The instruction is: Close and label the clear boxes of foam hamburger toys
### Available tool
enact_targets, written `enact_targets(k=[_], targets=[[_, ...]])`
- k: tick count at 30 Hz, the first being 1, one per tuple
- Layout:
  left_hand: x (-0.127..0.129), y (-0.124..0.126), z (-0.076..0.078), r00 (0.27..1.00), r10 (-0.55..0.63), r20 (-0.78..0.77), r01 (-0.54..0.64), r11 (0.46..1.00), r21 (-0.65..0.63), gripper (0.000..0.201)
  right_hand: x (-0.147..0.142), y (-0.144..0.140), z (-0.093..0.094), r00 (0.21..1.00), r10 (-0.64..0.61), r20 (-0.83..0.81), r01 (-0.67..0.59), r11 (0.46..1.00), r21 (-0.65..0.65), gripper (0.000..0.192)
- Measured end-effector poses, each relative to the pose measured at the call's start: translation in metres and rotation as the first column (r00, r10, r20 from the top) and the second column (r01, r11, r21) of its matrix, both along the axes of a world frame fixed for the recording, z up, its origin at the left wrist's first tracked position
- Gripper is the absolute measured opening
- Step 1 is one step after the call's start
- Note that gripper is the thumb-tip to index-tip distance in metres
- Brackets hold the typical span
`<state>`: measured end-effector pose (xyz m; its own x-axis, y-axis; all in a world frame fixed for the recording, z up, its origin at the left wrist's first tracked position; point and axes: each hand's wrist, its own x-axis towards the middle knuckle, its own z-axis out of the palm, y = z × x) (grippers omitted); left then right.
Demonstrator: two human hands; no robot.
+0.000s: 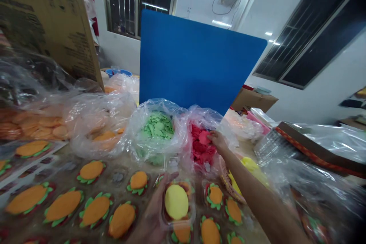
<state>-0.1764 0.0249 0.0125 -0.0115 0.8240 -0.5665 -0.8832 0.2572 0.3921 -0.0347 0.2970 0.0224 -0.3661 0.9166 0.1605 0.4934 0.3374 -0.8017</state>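
Head view. The right hand (219,142) pinches the edge of a flat red piece with a wavy outline (204,137) at the mouth of a crinkled transparent plastic bag (210,113) of similar red pieces. The left hand (156,202) lies along the left side of a clear, rounded-corner plastic tray (193,207); whether it grips cannot be told. A smooth, pale-yellow oval disc (176,202) lies in the tray. Beside the bag, frilly light-green leaf-like pieces (158,126) fill another; domed orange ovals with scalloped green edging (95,209) stand in rows.
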Motion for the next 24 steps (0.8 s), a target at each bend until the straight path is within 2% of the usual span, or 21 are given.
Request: enact_targets(k=[2, 5, 8, 9, 11, 12, 14, 16, 17, 19, 21, 24], targets=[[-0.004, -0.003, 0.008, 1.0, 0.031, -0.001, -0.031, 1.0, -0.003, 0.045, -0.001, -0.03, 0.013, 0.998, 0.013, -0.067, -0.021, 0.993, -0.115, 0.027], [-0.01, -0.005, 0.018, 0.995, 0.085, 0.047, -0.086, 0.996, 0.013, 0.041, -0.012, -0.083, 0.037, 0.982, 0.124, -0.143, -0.16, 0.947, -0.278, 0.033], [-0.018, -0.007, 0.017, 0.982, 0.137, 0.13, -0.151, 0.983, 0.101, 0.04, -0.036, -0.138, 0.058, 0.918, 0.301, -0.258, -0.39, 0.802, -0.452, 0.03], [-0.02, -0.009, 0.015, 0.974, 0.16, 0.158, -0.181, 0.975, 0.129, 0.04, -0.045, -0.155, 0.063, 0.891, 0.369, -0.264, -0.453, 0.753, -0.477, 0.027], [-0.025, -0.013, 0.008, 0.956, 0.212, 0.201, -0.247, 0.954, 0.168, 0.039, -0.064, -0.183, 0.068, 0.841, 0.495, -0.219, -0.533, 0.691, -0.487, 0.024], [-0.028, -0.015, 0.004, 0.947, 0.236, 0.217, -0.277, 0.943, 0.183, 0.038, -0.073, -0.194, 0.068, 0.819, 0.546, -0.179, -0.558, 0.681, -0.475, 0.022], [-0.033, -0.021, -0.001, 0.932, 0.272, 0.24, -0.323, 0.923, 0.208, 0.037, -0.087, -0.21, 0.065, 0.784, 0.618, -0.056, -0.592, 0.717, -0.367, 0.016], [-0.039, -0.028, -0.002, 0.918, 0.297, 0.263, -0.357, 0.908, 0.219, 0.036, -0.097, -0.222, 0.061, 0.768, 0.628, 0.126, -0.613, 0.778, -0.138, 0.006], [-0.041, -0.032, -0.001, 0.913, 0.303, 0.273, -0.366, 0.905, 0.216, 0.034, -0.101, -0.226, 0.058, 0.766, 0.605, 0.217, -0.618, 0.786, -0.01, 0.002], [-0.047, -0.039, 0.004, 0.911, 0.292, 0.291, -0.358, 0.911, 0.205, 0.034, -0.106, -0.235, 0.053, 0.765, 0.54, 0.352, -0.622, 0.762, 0.184, 0.007], [-0.053, -0.045, 0.01, 0.918, 0.259, 0.3, -0.328, 0.922, 0.207, 0.035, -0.111, -0.243, 0.049, 0.758, 0.5, 0.419, -0.628, 0.734, 0.26, 0.009], [-0.061, -0.051, 0.013, 0.93, 0.246, 0.273, -0.303, 0.933, 0.193, 0.034, -0.119, -0.24, 0.046, 0.751, 0.512, 0.417, -0.636, 0.73, 0.251, 0.007]])
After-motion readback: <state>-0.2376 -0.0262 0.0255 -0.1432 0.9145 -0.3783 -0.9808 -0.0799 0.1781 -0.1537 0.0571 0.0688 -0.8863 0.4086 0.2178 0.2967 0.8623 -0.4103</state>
